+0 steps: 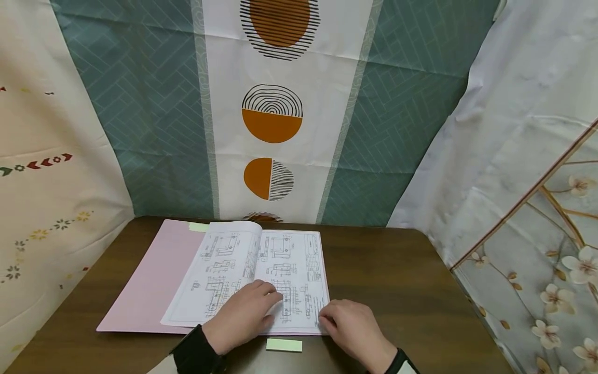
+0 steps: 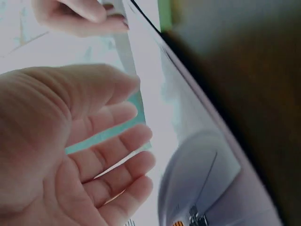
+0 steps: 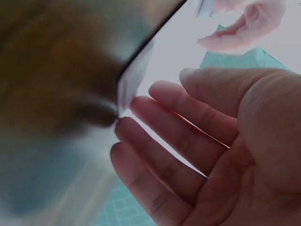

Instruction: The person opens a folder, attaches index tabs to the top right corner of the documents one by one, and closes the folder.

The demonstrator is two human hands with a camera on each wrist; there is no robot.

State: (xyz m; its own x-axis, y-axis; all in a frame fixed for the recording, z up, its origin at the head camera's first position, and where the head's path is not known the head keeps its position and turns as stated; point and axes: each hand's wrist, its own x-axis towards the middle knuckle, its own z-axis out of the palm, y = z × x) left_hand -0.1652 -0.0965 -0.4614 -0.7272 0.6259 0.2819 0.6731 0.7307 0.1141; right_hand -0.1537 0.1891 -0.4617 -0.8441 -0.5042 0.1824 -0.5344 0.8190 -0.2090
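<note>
A booklet of technical drawings (image 1: 291, 259) lies spread open, its left page bulging near the fold. Under it is a pink folder (image 1: 147, 285), which sticks out to the left. My left hand (image 1: 243, 314) is over the lower middle of the booklet, palm down and fingers loosely bent. In the left wrist view, nothing shows between its thumb and fingers. At the lower right corner of the booklet is my right hand (image 1: 352, 327). Its fingertips (image 3: 124, 125) are right at the paper's edge in the right wrist view, with the thumb apart from them.
A pale green sticky-note strip (image 1: 284, 345) lies on the brown table (image 1: 397, 275) just in front of the booklet. Another green strip (image 1: 198, 227) shows at the top of the folder. Patterned cloth (image 1: 154, 104) hangs behind the table and at both sides.
</note>
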